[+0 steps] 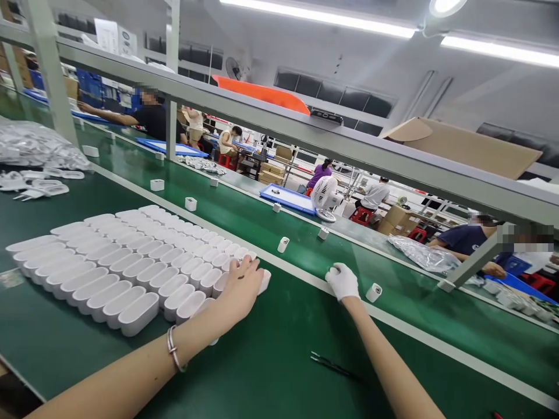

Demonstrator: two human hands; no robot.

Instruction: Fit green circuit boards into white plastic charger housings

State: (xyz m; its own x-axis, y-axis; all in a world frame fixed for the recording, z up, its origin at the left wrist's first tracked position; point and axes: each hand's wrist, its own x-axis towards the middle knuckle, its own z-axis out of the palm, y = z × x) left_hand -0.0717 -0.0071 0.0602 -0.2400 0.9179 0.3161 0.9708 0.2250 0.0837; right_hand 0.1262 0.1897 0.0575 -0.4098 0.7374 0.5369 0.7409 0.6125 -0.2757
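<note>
My bare left hand (pixel 240 286) reaches over the right end of a block of white oval plastic housings (pixel 138 310), its fingers bent downward. One white oval housing (pixel 264 281) sticks out past the fingers at the hand's right side, and the hand seems closed on it. My thumb is hidden. Clad in a white glove, my right hand (pixel 343 282) is curled at the pale strip along the conveyor's near edge. Whatever its fingers hold, if anything, is hidden. Just right of that glove a small white housing (pixel 374 292) stands on the green belt (pixel 305 265).
Black tweezers (pixel 334 365) lie on the green table between my forearms. More white pieces (pixel 190 203) are spaced along the belt. A clear bag of white parts (pixel 39 145) sits at left. A metal shelf beam (pixel 244 119) crosses ahead; a white fan (pixel 325 198) and several people are beyond.
</note>
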